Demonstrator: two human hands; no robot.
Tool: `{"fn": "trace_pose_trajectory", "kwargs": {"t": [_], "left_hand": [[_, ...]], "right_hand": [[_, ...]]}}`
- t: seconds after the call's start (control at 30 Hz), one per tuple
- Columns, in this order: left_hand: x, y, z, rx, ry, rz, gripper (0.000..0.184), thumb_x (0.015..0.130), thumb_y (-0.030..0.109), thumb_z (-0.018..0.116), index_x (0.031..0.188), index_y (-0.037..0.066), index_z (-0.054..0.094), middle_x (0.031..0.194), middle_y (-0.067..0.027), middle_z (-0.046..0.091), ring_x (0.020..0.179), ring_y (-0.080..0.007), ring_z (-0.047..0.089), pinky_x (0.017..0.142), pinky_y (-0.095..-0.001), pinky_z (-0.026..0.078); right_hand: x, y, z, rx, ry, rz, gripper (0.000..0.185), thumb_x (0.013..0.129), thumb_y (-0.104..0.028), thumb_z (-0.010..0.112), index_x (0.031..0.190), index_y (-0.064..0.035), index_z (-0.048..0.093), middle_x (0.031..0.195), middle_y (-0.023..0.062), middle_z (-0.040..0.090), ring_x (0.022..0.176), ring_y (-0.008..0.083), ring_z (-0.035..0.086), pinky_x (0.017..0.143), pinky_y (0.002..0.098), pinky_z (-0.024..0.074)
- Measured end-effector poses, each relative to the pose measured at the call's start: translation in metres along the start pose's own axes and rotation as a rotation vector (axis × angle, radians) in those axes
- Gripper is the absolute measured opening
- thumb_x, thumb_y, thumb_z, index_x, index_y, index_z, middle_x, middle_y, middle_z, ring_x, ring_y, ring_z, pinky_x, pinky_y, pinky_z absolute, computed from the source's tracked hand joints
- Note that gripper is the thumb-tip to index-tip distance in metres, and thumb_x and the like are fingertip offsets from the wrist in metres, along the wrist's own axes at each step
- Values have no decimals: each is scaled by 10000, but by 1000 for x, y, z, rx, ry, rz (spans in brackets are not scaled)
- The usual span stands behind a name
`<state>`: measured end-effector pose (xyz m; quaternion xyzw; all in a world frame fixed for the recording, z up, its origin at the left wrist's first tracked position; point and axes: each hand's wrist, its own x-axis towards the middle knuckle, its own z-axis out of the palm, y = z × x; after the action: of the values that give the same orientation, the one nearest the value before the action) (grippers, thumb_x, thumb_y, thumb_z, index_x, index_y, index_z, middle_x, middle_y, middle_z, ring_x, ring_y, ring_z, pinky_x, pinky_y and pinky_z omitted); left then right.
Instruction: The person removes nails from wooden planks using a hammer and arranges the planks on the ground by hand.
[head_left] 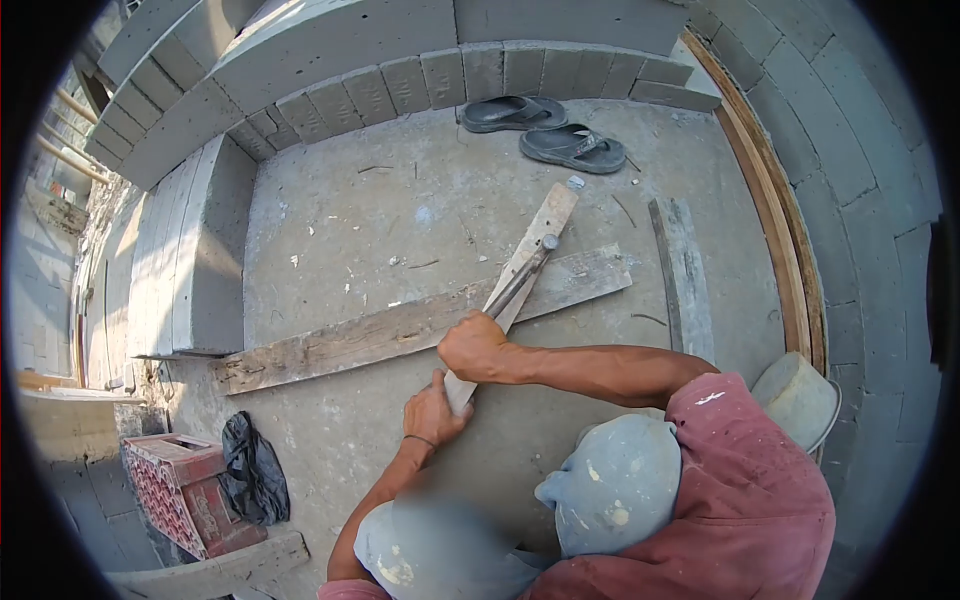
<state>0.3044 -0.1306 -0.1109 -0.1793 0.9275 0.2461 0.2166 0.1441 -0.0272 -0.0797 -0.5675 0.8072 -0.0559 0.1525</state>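
A hammer [520, 277] is in my right hand [474, 347], its head lying over a short light wooden board [556, 212]. My left hand [433, 411] grips the near end of that board, just below my right hand. The short board slants up and away across a longer weathered plank [370, 332], which lies on the concrete floor. My right fingers are wrapped round the handle, and they hide part of the short board.
Dark sandals [572, 149] lie near the block wall [400, 85] at the back. Another plank [683, 275] is at the right, with a bucket [797, 400] nearer me. A red crate [190, 492] and black bag [253, 468] stand at the lower left, below stacked blocks [190, 250].
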Motion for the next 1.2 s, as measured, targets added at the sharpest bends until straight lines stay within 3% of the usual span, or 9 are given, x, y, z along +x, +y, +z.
{"fn": "trace_pose_trajectory", "kwargs": {"t": [0.23,0.3,0.43,0.5,0.63,0.77,0.83,1.03,1.2], "left_hand": [[-6,-7,9,-49,87,37,613,840,437,812,1185,43,494,963,-290,752,914,-487,742,832,-549,589],[-3,-7,9,-27,111,55,625,841,451,806,1191,34,500,967,-292,752,918,-486,742,837,-546,588],[-2,-10,11,-22,95,67,645,834,457,808,1205,24,507,983,-302,750,942,-492,738,857,-546,584],[1,-16,6,-62,67,90,666,826,468,808,1216,16,514,1003,-317,747,974,-502,731,882,-549,578],[5,-43,3,-205,97,121,669,823,479,805,1211,14,520,1015,-335,740,1006,-511,724,903,-553,571],[-20,-27,-6,-156,196,-23,670,824,479,799,1206,3,523,1000,-333,742,981,-511,730,882,-561,575],[-20,-25,-6,-165,218,-86,665,827,475,796,1204,0,522,992,-330,743,969,-511,732,871,-562,578],[-13,-28,-2,-113,187,-107,644,839,443,789,1206,-2,503,972,-327,742,937,-511,732,847,-563,583],[-11,-32,0,-127,180,-109,616,842,416,795,1194,3,505,983,-319,745,945,-514,730,846,-559,585]], "right_hand": [[-128,102,-80,297,1182,318,333,983,-303,805,893,12,745,770,101,618,769,274,610,743,404,497],[-183,127,-64,881,943,878,349,984,-323,809,1054,18,778,921,110,675,908,236,673,825,387,554],[-248,107,-29,1704,705,874,456,945,-282,855,1269,6,713,1149,153,671,1080,253,697,965,451,586],[-252,76,-15,1805,500,317,673,911,-182,877,1474,-31,542,1297,196,613,1190,313,686,1058,535,571],[-246,60,36,2545,393,224,698,900,-47,838,1477,-42,446,1341,232,613,1235,419,678,1015,586,567],[-220,81,80,2105,524,904,578,941,-117,816,1400,-42,473,1228,220,670,1140,386,713,942,573,574],[-204,85,84,695,651,1107,409,1008,-185,749,1310,-24,524,1031,161,702,990,311,725,846,512,582],[-186,104,16,1636,442,827,224,1113,-287,597,1110,-63,608,752,28,587,625,161,587,502,314,467],[-139,159,-18,1695,274,807,311,1139,-404,527,1135,-97,580,683,-18,491,491,81,431,405,265,352]]}}
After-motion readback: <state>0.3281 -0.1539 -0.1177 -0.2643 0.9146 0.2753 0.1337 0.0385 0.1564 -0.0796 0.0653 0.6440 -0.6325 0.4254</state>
